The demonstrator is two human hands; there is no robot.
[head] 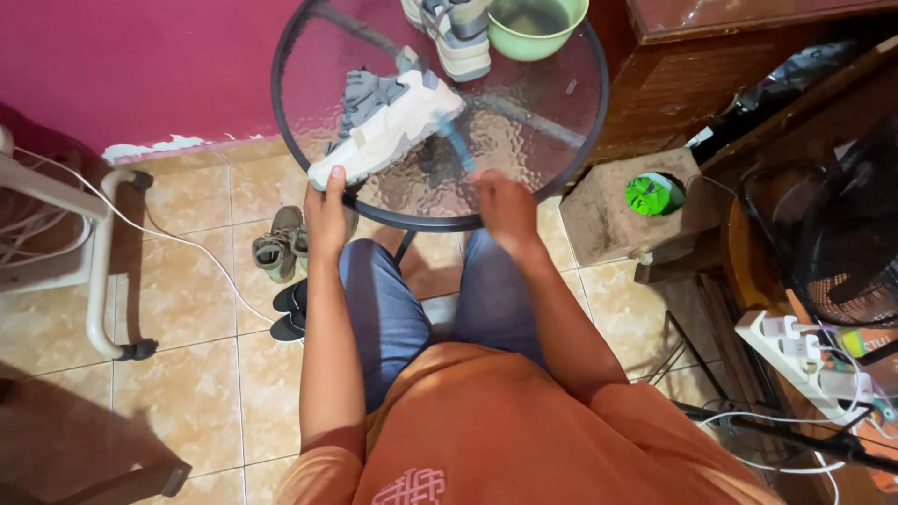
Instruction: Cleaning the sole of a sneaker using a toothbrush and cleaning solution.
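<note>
A white and grey sneaker point(388, 122) lies on its side on a round glass table point(533, 140). My left hand point(327, 210) grips its toe end at the table's near edge. My right hand point(505, 206) holds a blue brush point(456, 140), blurred, with its tip against the sneaker's heel and sole. A second matching sneaker point(454, 33) stands at the far side of the table beside a green bowl point(535, 26) holding liquid.
A pair of small grey shoes point(279, 245) and black shoes point(290, 313) lie on the tiled floor under the table's left. A white chair frame point(98, 271) stands left. A fan point(842, 243), power strip point(804, 360) and green-topped container point(652, 194) crowd the right.
</note>
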